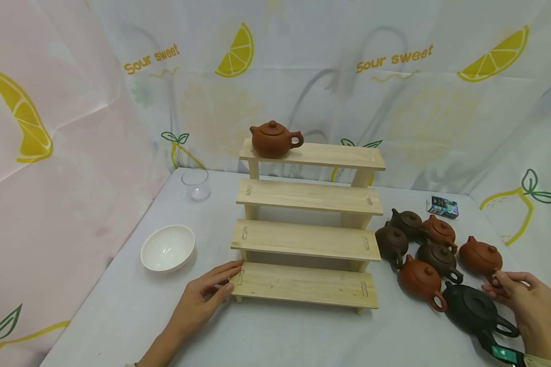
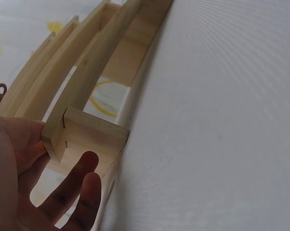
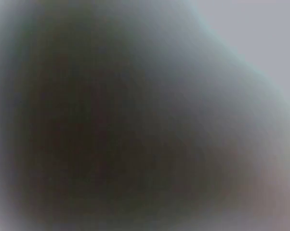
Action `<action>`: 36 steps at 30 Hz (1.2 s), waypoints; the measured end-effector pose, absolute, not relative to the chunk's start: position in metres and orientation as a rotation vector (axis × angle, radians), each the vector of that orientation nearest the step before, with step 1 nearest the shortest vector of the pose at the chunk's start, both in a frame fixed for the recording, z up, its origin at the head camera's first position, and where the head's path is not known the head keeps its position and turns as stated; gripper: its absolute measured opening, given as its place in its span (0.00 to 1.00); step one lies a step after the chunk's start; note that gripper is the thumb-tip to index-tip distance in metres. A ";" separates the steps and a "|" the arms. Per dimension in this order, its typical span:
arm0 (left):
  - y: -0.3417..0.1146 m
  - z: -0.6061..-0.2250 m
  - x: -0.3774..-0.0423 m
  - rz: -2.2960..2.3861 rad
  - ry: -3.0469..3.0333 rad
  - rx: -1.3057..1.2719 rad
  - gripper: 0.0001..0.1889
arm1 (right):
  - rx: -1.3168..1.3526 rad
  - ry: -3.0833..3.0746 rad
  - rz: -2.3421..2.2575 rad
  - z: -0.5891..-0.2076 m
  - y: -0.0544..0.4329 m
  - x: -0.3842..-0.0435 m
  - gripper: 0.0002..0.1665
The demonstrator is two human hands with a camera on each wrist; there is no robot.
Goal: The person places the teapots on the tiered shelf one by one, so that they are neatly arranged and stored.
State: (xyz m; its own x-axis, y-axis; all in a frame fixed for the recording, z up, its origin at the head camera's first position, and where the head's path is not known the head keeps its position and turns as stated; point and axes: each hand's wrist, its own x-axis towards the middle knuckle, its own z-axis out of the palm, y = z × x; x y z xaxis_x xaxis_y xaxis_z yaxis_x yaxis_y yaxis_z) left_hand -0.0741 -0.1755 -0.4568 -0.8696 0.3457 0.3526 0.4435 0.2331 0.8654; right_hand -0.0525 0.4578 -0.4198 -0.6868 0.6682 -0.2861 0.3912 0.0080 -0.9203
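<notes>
A stepped wooden display rack [image 1: 303, 285] with several tiers stands mid-table. My left hand [image 1: 202, 298] grips the left end of its lowest tier. The left wrist view shows that hand [image 2: 19, 168] at the board's corner, with two fingertips beside the support [image 2: 94, 130]. On the top tier sits a reddish-brown teapot [image 1: 272, 140], spout to the left. At the right, my right hand [image 1: 530, 300] pinches the handle of another reddish-brown teapot [image 1: 479, 256], the rightmost of a cluster. Only a dark blur fills most of the right wrist view.
Close to the right hand lie a large black teapot [image 1: 473, 306], a reddish-brown teapot [image 1: 420, 278] and several dark brown ones [image 1: 392, 240]. A small box [image 1: 443, 207] lies behind them. Left of the rack are a white bowl [image 1: 167, 248] and a clear glass [image 1: 196, 185].
</notes>
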 end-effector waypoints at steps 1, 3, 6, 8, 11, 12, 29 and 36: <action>-0.175 -0.457 -0.074 -1.726 -2.396 -0.770 0.20 | -1.105 -2.043 1.741 -0.419 0.457 -0.052 0.06; -0.175 -0.457 -0.074 -1.719 -2.391 -0.778 0.20 | -1.096 -2.023 1.746 -0.417 0.456 -0.050 0.06; -0.175 -0.456 -0.074 -1.719 -2.395 -0.780 0.20 | -1.067 -2.019 1.740 -0.412 0.453 -0.047 0.06; -0.176 -0.456 -0.074 -1.719 -2.405 -0.774 0.20 | -1.022 -2.018 1.742 -0.408 0.452 -0.046 0.06; -0.177 -0.456 -0.075 -1.716 -2.423 -0.759 0.20 | -0.921 -2.003 1.765 -0.404 0.449 -0.045 0.05; -0.177 -0.457 -0.075 -1.708 -2.426 -0.751 0.20 | -0.894 -1.997 1.774 -0.401 0.447 -0.044 0.04; -0.175 -0.457 -0.074 -1.729 -2.408 -0.756 0.20 | -0.359 -2.011 1.865 -0.354 0.426 -0.043 0.08; -0.175 -0.458 -0.074 -1.732 -2.406 -0.763 0.20 | -0.188 -2.040 1.875 -0.337 0.424 -0.050 0.12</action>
State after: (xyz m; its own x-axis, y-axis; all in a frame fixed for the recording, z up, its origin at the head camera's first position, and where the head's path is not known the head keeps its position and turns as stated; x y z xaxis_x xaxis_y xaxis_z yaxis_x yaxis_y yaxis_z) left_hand -0.0744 -0.1754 -0.4581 -0.8727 0.3459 0.3445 0.4364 0.2365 0.8681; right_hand -0.0496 0.4244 -0.3375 -0.9255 0.3368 0.1731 -0.1443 0.1091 -0.9835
